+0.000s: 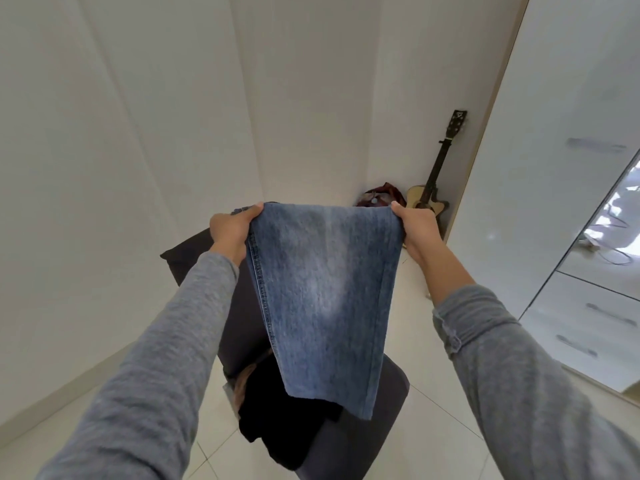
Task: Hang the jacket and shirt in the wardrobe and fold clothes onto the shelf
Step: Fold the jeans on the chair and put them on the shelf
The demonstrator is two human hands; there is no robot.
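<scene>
Both hands, left hand (231, 227) and right hand (417, 228), pinch the folded jeans (325, 299) by top corners; heavy, floppy denim, likely best supported underneath.

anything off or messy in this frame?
Nothing spilled or damaged. Only untidy bit: black clothes lie crumpled on the chair, partly drooping past the seat's edge. The jeans hang level between the left hand and right hand.
</scene>
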